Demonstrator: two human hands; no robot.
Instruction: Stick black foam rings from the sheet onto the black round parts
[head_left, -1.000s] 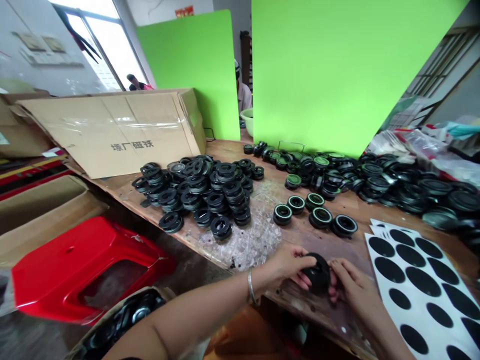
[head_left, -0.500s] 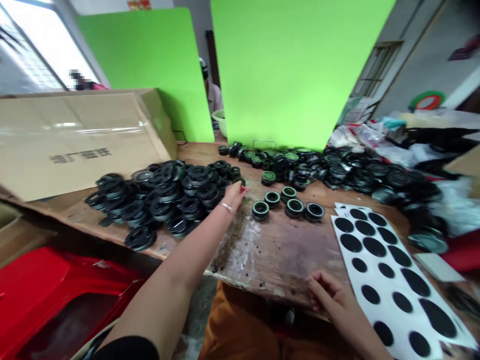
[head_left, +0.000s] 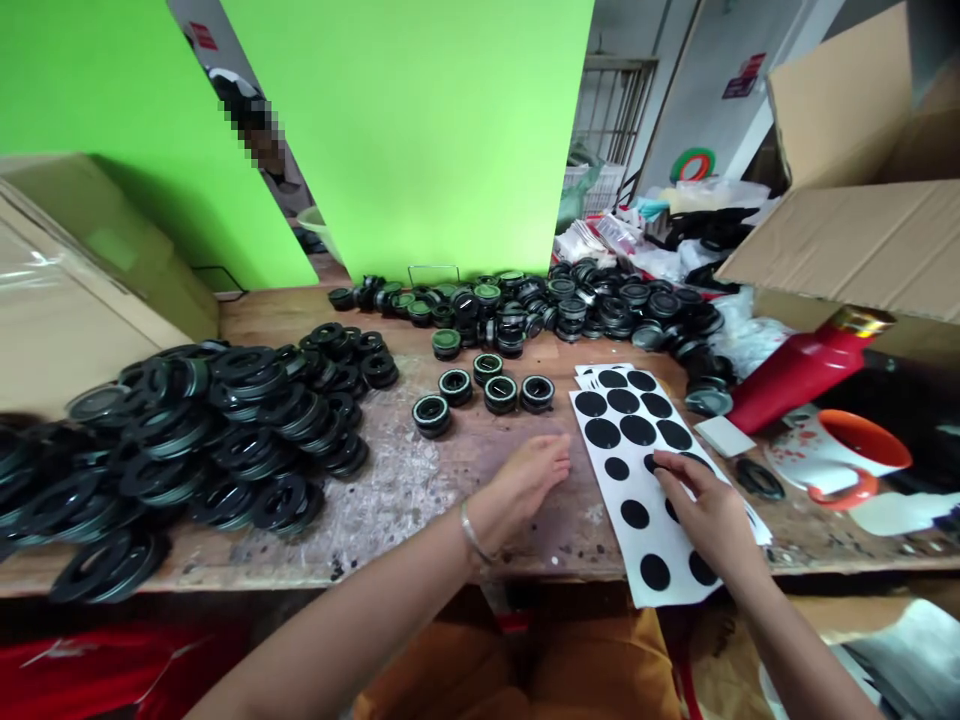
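Observation:
My right hand [head_left: 709, 510] is over a white sheet [head_left: 626, 500] of round black stickers. Its thumb and forefinger come together at the edge of a small round black sticker [head_left: 652, 461]; whether it has lifted off the sheet is hard to see. My left hand [head_left: 529, 478], with a bracelet at the wrist, hovers above the bare wood left of the sheet. Its fingers are loosely stretched, and nothing shows in them. Several round black parts with pale rims [head_left: 500, 393] sit beyond it. Further left is a heap of black rings [head_left: 247, 440].
A row of black round pieces [head_left: 577, 305] lines the back, below a green partition [head_left: 420, 130]. At right are a red bottle [head_left: 802, 370], an orange-and-white mug [head_left: 806, 450] and an open carton [head_left: 847, 240]. Another carton [head_left: 45, 290] stands left. Someone is partly visible between the partitions.
The view has turned right. My left hand has left the ring heap and come back toward the sheet. My right hand has moved from the table edge onto the stickers.

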